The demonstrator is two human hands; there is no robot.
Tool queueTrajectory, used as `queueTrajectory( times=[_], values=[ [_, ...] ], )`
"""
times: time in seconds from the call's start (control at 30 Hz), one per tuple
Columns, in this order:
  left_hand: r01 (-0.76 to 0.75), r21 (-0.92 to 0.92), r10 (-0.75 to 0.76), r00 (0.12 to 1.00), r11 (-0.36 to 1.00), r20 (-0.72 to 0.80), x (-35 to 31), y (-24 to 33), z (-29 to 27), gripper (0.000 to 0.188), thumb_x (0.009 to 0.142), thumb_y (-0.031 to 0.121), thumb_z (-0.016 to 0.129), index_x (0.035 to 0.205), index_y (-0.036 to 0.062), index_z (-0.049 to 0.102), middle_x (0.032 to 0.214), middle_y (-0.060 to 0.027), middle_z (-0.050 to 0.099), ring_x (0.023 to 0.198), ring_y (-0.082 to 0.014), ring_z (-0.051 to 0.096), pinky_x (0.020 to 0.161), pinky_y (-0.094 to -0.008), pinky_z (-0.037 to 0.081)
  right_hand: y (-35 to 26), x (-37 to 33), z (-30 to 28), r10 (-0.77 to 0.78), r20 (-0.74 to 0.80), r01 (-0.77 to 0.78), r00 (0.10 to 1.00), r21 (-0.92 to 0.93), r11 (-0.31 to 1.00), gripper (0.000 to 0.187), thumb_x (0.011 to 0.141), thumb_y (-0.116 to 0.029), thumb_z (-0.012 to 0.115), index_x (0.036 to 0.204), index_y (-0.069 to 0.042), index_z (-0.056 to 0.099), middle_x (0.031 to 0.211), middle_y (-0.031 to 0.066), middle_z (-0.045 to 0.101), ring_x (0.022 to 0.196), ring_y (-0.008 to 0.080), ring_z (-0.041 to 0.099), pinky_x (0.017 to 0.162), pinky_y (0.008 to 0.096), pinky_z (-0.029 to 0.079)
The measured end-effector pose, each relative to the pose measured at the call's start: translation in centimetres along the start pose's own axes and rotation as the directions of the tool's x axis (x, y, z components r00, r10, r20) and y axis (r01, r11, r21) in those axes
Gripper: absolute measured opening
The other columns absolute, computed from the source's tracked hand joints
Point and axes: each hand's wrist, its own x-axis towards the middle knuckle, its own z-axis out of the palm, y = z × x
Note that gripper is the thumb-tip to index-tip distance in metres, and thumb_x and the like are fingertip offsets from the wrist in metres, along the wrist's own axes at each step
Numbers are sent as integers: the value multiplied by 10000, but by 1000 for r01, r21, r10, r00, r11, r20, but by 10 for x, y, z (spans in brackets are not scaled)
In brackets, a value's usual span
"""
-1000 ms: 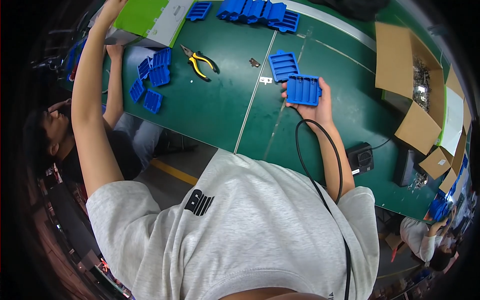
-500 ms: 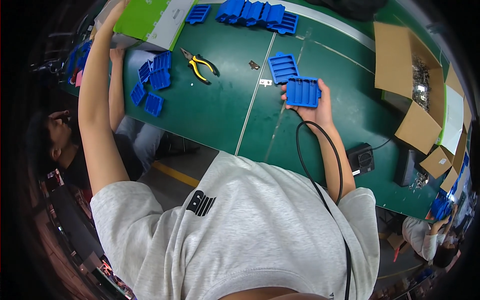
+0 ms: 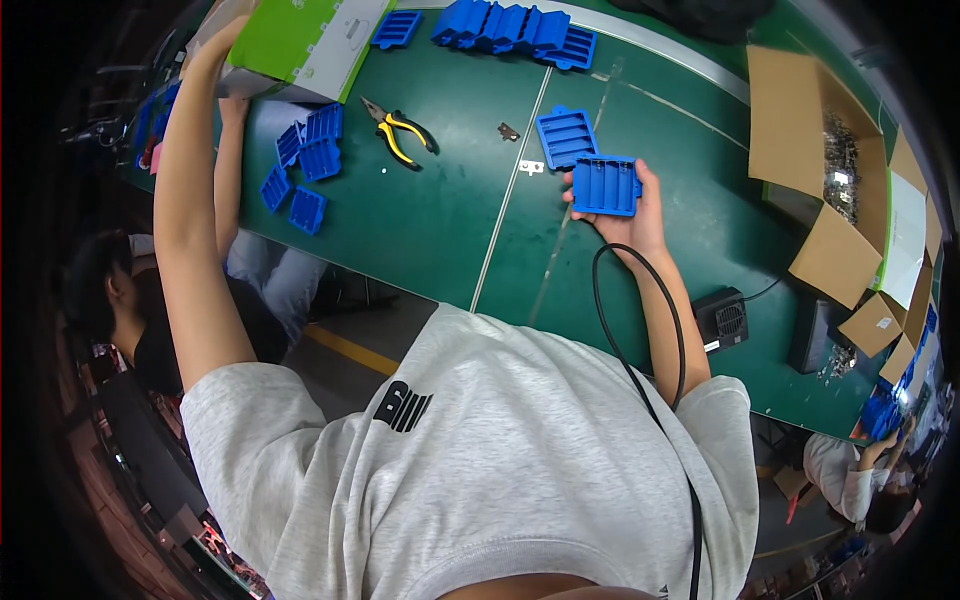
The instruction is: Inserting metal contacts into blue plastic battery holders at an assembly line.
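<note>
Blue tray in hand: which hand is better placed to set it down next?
Probably the right hand: it holds the blue tray. The left arm extends to the green-and-white box, its hand hidden.

Blue tray point(image 3: 605, 187), green table point(image 3: 450, 230), yellow-black pliers point(image 3: 384, 120)

Seeing yellow-and-black needle-nose pliers point(image 3: 384, 119) lying with handles spread on the green tabletop point(image 3: 420, 225). Noticing an open cardboard box point(image 3: 790, 115) standing at the right, holding heaped small metal pieces point(image 3: 842, 170). Spotting a black vented device point(image 3: 722, 315) trailing a thin cord point(image 3: 765, 289), a dark block point(image 3: 808, 335) standing nearby, and, too small for certainty, probably metal bits point(image 3: 838, 362) lying beside it. Also catching a black cable point(image 3: 697, 530) looping down and a co-worker point(image 3: 152, 325) sitting at the left.
</note>
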Motion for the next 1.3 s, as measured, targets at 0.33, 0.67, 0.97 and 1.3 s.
queueTrajectory(
  times=[0.33,0.67,0.97,1.3],
  values=[
    [-21,79,58,863,997,-501,-24,76,-9,300,898,199,559,1131,29,638,1123,-139,654,1055,-234,595,922,-354,449,1,0,1,2,-3,-2,1000,6,1000,747,925,-581,279,1208,75,496,1107,231,603,906,297,626,715,366,505],
    [138,-354,-319,787,925,-527,-63,202,-19,247,956,230,488,1016,29,618,893,-83,656,807,-143,624,676,-276,487,0,0,0,-13,-4,13,1000,15,1000,741,925,-578,289,1214,72,494,1109,240,601,909,301,628,714,370,504],
    [-182,-467,10,938,865,-347,-70,369,239,264,994,267,446,1049,25,537,951,-145,586,900,-282,580,803,-349,451,0,-1,2,-10,-15,10,1000,-16,1000,750,925,-577,281,1214,81,493,1103,238,604,910,296,629,720,365,505],
    [23,-567,-173,962,824,-211,-81,374,277,298,1005,298,432,1111,29,504,705,-31,517,643,-174,506,629,-298,421,-1,0,4,-12,-15,12,1000,-53,999,738,939,-555,247,1202,85,503,1099,240,604,903,299,624,721,365,501]
  ],
)
